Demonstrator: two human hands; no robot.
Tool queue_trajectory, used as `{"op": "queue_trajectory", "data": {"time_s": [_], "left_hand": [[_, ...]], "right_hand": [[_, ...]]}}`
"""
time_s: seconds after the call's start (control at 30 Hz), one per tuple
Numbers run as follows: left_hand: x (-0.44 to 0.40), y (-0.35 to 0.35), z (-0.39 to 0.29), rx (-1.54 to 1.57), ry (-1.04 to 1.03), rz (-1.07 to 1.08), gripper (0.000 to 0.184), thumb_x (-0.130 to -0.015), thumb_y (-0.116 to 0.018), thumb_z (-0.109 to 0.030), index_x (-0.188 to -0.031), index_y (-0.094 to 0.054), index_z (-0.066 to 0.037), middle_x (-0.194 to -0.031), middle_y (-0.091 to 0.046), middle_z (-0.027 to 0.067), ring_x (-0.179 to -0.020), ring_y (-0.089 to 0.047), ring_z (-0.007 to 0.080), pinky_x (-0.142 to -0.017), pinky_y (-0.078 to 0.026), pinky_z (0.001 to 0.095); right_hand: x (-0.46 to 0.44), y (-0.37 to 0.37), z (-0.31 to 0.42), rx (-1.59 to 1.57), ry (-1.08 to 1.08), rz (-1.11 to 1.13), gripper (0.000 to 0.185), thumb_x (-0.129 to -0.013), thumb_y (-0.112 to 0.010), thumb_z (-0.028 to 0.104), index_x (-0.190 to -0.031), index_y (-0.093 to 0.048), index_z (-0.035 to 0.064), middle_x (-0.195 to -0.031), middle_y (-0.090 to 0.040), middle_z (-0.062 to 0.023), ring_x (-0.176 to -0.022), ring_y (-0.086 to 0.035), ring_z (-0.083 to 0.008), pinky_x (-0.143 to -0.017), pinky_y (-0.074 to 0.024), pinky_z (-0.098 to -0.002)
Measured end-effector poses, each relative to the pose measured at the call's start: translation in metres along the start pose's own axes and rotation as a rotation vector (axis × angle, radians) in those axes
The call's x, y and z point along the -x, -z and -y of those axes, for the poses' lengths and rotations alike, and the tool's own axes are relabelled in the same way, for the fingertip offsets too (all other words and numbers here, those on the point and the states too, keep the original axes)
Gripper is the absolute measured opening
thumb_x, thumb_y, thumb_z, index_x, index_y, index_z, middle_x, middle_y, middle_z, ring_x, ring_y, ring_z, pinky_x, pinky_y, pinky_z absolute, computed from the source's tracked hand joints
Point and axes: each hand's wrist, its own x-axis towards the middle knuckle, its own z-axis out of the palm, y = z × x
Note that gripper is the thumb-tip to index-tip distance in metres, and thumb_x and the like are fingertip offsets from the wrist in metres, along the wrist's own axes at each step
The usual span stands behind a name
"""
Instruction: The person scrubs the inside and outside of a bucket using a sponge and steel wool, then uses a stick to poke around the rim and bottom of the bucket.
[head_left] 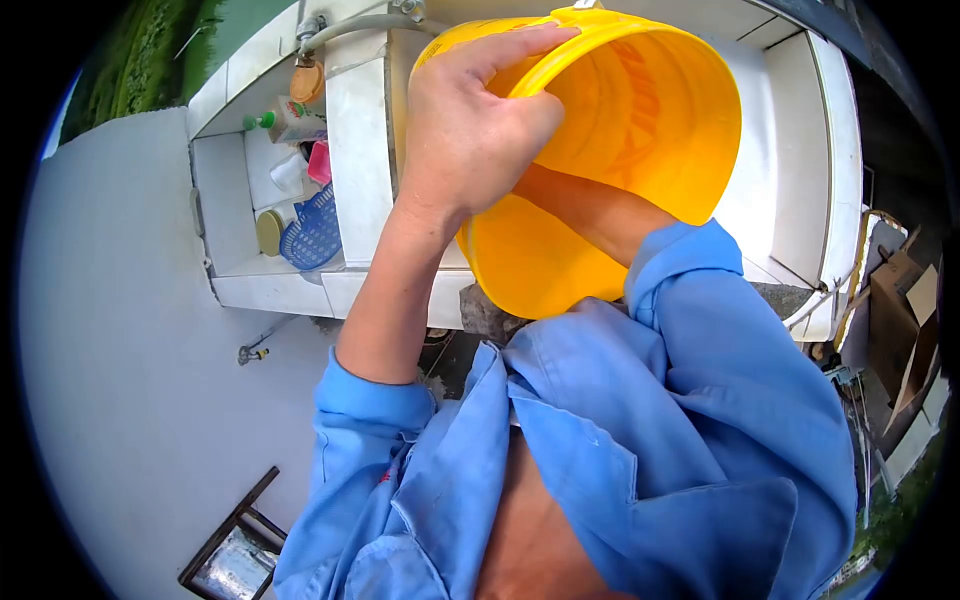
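A large yellow bucket (pixel 690 130) is tipped on its side over the white tiled sink, its mouth turned towards me. My left hand (pixel 480 130) grips its rim at the upper left, thumb on the inner side and fingers over the outer edge. My right forearm (pixel 595 208) reaches into the bucket's mouth from the right. Beyond the wrist, my right hand is hidden behind my left hand and the bucket wall, so its fingers do not show. Reddish-orange markings show through the bucket's far wall.
White tiled basins (pixel 800 150) surround the bucket. The left compartment holds a blue plastic basket (pixel 315 232), a bottle with a green cap (pixel 295 122), a white cup (pixel 288 172) and a jar with a gold lid (pixel 269 232). A tap (pixel 308 35) with a hose stands above; cardboard (pixel 893 300) lies right.
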Motion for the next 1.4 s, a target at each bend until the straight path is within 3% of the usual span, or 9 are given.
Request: {"op": "queue_trajectory", "data": {"time_s": [0.13, 0.27, 0.43, 0.63, 0.7, 0.73, 0.87, 1.07, 1.4], "left_hand": [[-0.007, -0.006, 0.005, 0.331, -0.031, 0.098, 0.041, -0.069, -0.05, 0.003, -0.109, -0.06, 0.005, -0.099, -0.063, 0.0079, -0.09, -0.058, 0.0127, -0.081, -0.045, 0.0243], [-0.006, 0.0, -0.021, 0.128, 0.151, 0.12, 0.041, -0.069, -0.049, 0.001, -0.107, -0.062, 0.003, -0.091, -0.065, 0.006, -0.082, -0.059, 0.0108, -0.074, -0.046, 0.0225], [0.002, 0.002, -0.016, 0.018, 0.133, 0.081, 0.041, -0.068, -0.048, 0.0, -0.106, -0.063, 0.001, -0.089, -0.066, 0.0054, -0.078, -0.059, 0.0098, -0.07, -0.047, 0.022], [0.012, 0.022, -0.053, -0.333, 0.398, 0.217, 0.041, -0.067, -0.047, 0.001, -0.103, -0.066, -0.002, -0.085, -0.067, 0.0042, -0.073, -0.059, 0.0087, -0.066, -0.047, 0.0212], [0.003, 0.009, 0.0, 0.067, -0.001, 0.027, 0.041, -0.067, -0.047, 0.0, -0.103, -0.067, -0.004, -0.083, -0.067, 0.0037, -0.072, -0.058, 0.0074, -0.063, -0.046, 0.0209], [0.004, 0.01, -0.005, 0.075, -0.004, 0.026, 0.041, -0.067, -0.047, 0.0, -0.103, -0.067, -0.004, -0.083, -0.067, 0.0037, -0.072, -0.058, 0.0074, -0.063, -0.046, 0.0209], [0.01, 0.016, -0.014, -0.046, 0.111, 0.048, 0.041, -0.067, -0.047, 0.001, -0.104, -0.066, -0.003, -0.084, -0.067, 0.0034, -0.071, -0.058, 0.007, -0.062, -0.046, 0.0209], [0.014, 0.019, 0.02, 0.173, -0.053, 0.015, 0.043, -0.068, -0.047, 0.002, -0.107, -0.064, -0.004, -0.08, -0.066, 0.0015, -0.07, -0.057, 0.0067, -0.061, -0.046, 0.0212], [0.002, 0.012, -0.033, -0.275, -0.028, 0.107, 0.039, -0.067, -0.048, -0.002, -0.1, -0.066, -0.011, -0.08, -0.064, 0.0201, -0.072, -0.064, 0.0277, -0.069, -0.049, 0.0328]], "right_hand": [[0.029, 0.03, 0.072, -0.801, -0.04, 0.007, 0.037, -0.092, -0.037, 0.029, -0.123, -0.048, 0.0102, -0.13, -0.045, -0.013, -0.124, -0.036, -0.0272, -0.103, -0.0286, -0.039], [0.023, 0.135, -0.044, 1.371, 0.353, 0.398, 0.035, -0.088, -0.042, 0.023, -0.12, -0.054, 0.0151, -0.126, -0.049, -0.0111, -0.114, -0.045, -0.0268, -0.1, -0.0267, -0.0472], [0.002, 0.129, -0.042, 1.391, 0.318, 0.203, 0.029, -0.087, -0.046, 0.021, -0.109, -0.057, 0.0052, -0.117, -0.054, -0.016, -0.11, -0.049, -0.0297, -0.096, -0.0335, -0.041], [0.02, 0.025, -0.012, 0.275, 0.083, 0.289, 0.033, -0.086, -0.041, 0.02, -0.106, -0.06, 0.0032, -0.11, -0.058, -0.0186, -0.105, -0.053, -0.0327, -0.087, -0.0417, -0.0387], [0.014, 0.039, 0.004, 0.062, 0.104, 0.41, 0.034, -0.086, -0.039, 0.021, -0.107, -0.059, 0.0034, -0.106, -0.06, -0.0212, -0.103, -0.054, -0.0345, -0.088, -0.0423, -0.0379], [0.003, 0.046, -0.062, 0.647, 0.485, 0.658, 0.029, -0.089, -0.042, 0.03, -0.104, -0.06, 0.0131, -0.104, -0.061, -0.0116, -0.101, -0.055, -0.0281, -0.087, -0.0402, -0.0437], [0.003, 0.145, -0.038, 1.466, 0.288, 0.361, 0.032, -0.082, -0.048, 0.016, -0.111, -0.058, 0.0096, -0.114, -0.057, -0.0121, -0.11, -0.049, -0.0329, -0.089, -0.0361, -0.0534], [0.007, 0.018, 0.001, -0.215, 0.079, 0.281, 0.027, -0.088, -0.045, 0.023, -0.11, -0.054, 0.0101, -0.116, -0.055, -0.0167, -0.111, -0.048, -0.0303, -0.091, -0.0399, -0.0391], [-0.02, 0.158, -0.041, 1.498, 0.419, 0.356, 0.037, -0.085, -0.046, 0.018, -0.121, -0.05, 0.0127, -0.12, -0.051, -0.0133, -0.114, -0.047, -0.0296, -0.093, -0.0346, -0.0459]]}}
